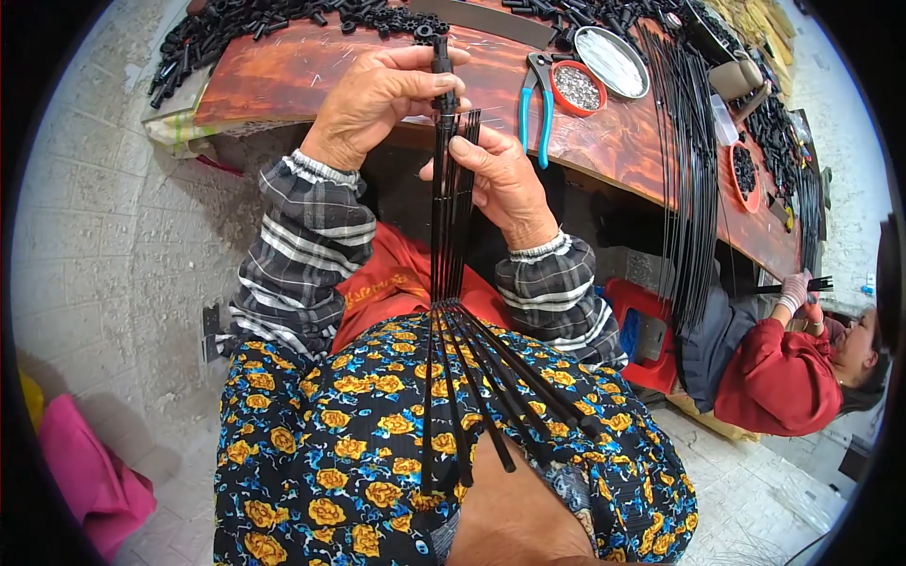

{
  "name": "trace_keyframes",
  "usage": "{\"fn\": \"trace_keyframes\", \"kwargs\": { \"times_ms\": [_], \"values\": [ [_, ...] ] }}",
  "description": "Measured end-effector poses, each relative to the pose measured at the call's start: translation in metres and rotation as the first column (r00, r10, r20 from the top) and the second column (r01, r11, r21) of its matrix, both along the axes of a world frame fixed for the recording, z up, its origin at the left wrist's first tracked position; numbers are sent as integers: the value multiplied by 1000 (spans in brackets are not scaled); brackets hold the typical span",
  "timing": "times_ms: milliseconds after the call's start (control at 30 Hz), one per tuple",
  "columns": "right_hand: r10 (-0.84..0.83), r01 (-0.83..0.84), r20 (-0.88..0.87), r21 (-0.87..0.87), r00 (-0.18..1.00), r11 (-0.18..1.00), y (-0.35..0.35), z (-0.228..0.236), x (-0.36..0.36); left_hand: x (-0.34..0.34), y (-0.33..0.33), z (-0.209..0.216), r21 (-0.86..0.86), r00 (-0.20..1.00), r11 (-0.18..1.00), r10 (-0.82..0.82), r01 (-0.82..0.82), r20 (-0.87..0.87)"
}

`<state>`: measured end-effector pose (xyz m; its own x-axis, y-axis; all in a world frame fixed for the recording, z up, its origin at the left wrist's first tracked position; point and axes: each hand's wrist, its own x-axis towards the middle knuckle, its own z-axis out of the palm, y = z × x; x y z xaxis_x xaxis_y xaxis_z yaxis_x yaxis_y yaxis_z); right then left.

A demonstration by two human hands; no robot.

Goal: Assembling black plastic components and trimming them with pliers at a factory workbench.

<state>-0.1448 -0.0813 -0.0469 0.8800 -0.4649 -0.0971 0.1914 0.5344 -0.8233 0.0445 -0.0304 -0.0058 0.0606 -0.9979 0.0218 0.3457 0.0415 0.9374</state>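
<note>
Upright in front of my chest stands a black umbrella frame (447,236), a bundle of thin ribs with several darker rods fanning out at its lower end. At the top, my left hand (373,99) closes its thumb and fingers around the black tubular part (444,71). My right hand (505,179) grips the upper ribs just below, thumb pressed against them. Its fingers behind the ribs are partly hidden. On the table edge beyond my right hand lie pliers (536,113) with blue handles.
A brown wooden table (293,71) carries piles of black plastic parts (198,47). Nearby sit a red bowl (578,112) of small metal pieces and a round tray (647,80) of pale strands. Long black ribs (694,189) hang over the edge at right. A co-worker (779,382) sits beyond.
</note>
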Motion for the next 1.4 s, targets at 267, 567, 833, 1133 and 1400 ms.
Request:
{"fn": "trace_keyframes", "kwargs": {
  "times_ms": [267, 567, 833, 1133, 1400],
  "values": [
    [-22, 20, -38, -48, 999, 999, 3, 4, 1, 1, 5, -1, -67, 996, 995, -80, 77, -36],
    [-10, 6, -45, -92, 999, 996, 5, 6, 3, 7, 7, 2, -107, 990, 984, -140, 139, -6],
    [-36, 29, -52, -116, 998, 993, 5, 9, -2, -3, 5, -16, -243, 965, 964, -164, 111, -207],
    [-75, 69, -46, -113, 996, 991, 5, 5, -3, -2, 3, -10, -166, 983, 977, -151, 132, -104],
    [-64, 60, -37, -101, 997, 993, 6, 5, 0, -3, 10, 5, -121, 993, 986, -107, 112, 52]
  ]
}}
